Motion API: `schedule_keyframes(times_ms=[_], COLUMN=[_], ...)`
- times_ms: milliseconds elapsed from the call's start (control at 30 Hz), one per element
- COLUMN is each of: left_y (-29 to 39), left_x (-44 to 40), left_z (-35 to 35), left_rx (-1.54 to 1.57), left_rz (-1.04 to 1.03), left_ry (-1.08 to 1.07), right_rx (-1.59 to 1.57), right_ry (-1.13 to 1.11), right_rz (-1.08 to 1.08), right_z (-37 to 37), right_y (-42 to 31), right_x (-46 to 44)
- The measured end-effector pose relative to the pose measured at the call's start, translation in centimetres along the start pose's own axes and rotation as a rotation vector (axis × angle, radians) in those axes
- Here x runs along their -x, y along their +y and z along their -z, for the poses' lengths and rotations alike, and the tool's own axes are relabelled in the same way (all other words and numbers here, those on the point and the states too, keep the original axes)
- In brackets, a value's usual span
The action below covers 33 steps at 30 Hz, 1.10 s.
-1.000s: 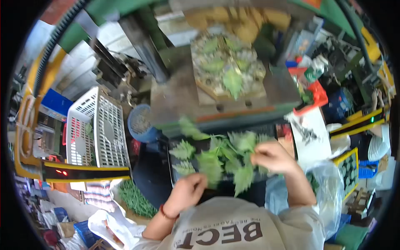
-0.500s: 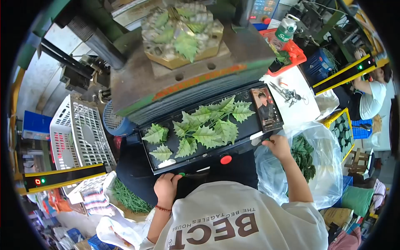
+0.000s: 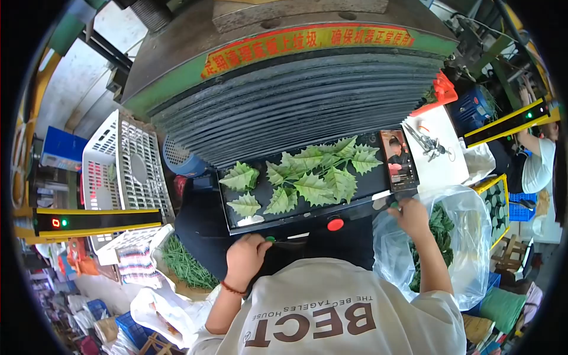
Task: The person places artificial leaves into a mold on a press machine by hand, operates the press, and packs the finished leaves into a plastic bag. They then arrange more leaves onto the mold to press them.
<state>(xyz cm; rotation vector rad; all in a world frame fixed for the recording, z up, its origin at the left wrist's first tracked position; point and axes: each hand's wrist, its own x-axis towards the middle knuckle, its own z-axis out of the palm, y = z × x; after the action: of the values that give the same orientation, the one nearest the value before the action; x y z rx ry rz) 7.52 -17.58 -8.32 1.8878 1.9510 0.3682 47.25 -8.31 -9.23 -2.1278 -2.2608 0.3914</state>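
My left hand [image 3: 245, 258] is closed at the near left of a black tray [image 3: 367, 184], its thumb against a green button [image 3: 270, 239]. At the right end, my right hand [image 3: 412, 215] curls with its thumb side at another green button [image 3: 394, 205]. A red button [image 3: 335, 223] sits between them on the tray's front. Serrated green artificial leaves [image 3: 313, 188] lie on the tray, with a separate leaf stack [image 3: 240, 177] and leaf [image 3: 244, 205] on the left. A phone [image 3: 399, 160] showing a person rests at the right end.
Ahead stands a press block [image 3: 177, 71] above dark ribbed bellows [image 3: 296, 106]. Yellow sensor bars [image 3: 97, 220] flank me. A white plastic basket [image 3: 142, 160] is left; a clear bag [image 3: 473, 231] of leaves is right. Another person's arm [image 3: 529, 142] shows at far right.
The press block has risen and its bellows have stretched taller. The gold mould with leaves on top has left the view. My hands stay by the buttons; the view has shifted slightly.
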Motion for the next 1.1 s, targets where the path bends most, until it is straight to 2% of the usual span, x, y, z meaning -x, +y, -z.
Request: schedule_keyframes(times_ms=[33,100,167,200,267,300,467,600,733,800,933,1033,1100], left_y=[1.2,4.2,5.3,6.6,5.2,5.4,6.4,8.1,6.4,6.3,6.8,6.7,6.9], left_x=[-1.1,-4.2,-8.0,-9.5,-12.5,-12.8,-12.5,-11.2,-12.1,-12.0,-11.8,-11.8,-12.1], left_z=[1.9,5.0,5.1,5.0,2.7,3.2,5.5,7.7,1.1,0.0,-0.6,-0.4,0.2], left_rx=[0.131,0.288,0.265,0.229,0.114,0.108,0.257,0.19,0.095,0.062,-0.003,0.015,0.017], left_rz=[-0.033,-0.164,-0.266,-0.197,-0.252,-0.258,-0.064,-0.172,-0.218,-0.236,-0.209,-0.23,-0.251], left_ry=[0.013,0.21,0.24,0.226,0.117,0.124,-0.115,0.035,0.11,0.138,0.118,0.163,0.223], right_rx=[-0.114,-0.576,-0.617,-0.635,-0.542,-0.544,-0.553,-0.526,-0.396,-0.352,-0.152,-0.103,-0.158], right_ry=[0.042,0.166,0.222,0.169,0.153,0.164,-0.025,0.169,0.17,0.174,0.183,0.104,0.228], right_rz=[0.028,0.25,0.551,0.625,0.714,0.717,0.75,0.727,0.78,0.798,0.613,0.478,0.398], right_z=[2.8,5.9,6.8,5.6,2.0,2.4,3.8,7.3,2.7,1.3,-0.2,-0.2,-0.7], right_y=[-2.9,-7.0,-11.1,-12.2,-12.9,-13.0,-13.2,-13.2,-11.6,-11.3,-11.0,-11.3,-11.6], right_x=[-0.6,-2.8,-6.2,-8.4,-11.7,-12.2,-12.5,-9.9,-12.0,-12.3,-10.3,-8.3,-7.6])
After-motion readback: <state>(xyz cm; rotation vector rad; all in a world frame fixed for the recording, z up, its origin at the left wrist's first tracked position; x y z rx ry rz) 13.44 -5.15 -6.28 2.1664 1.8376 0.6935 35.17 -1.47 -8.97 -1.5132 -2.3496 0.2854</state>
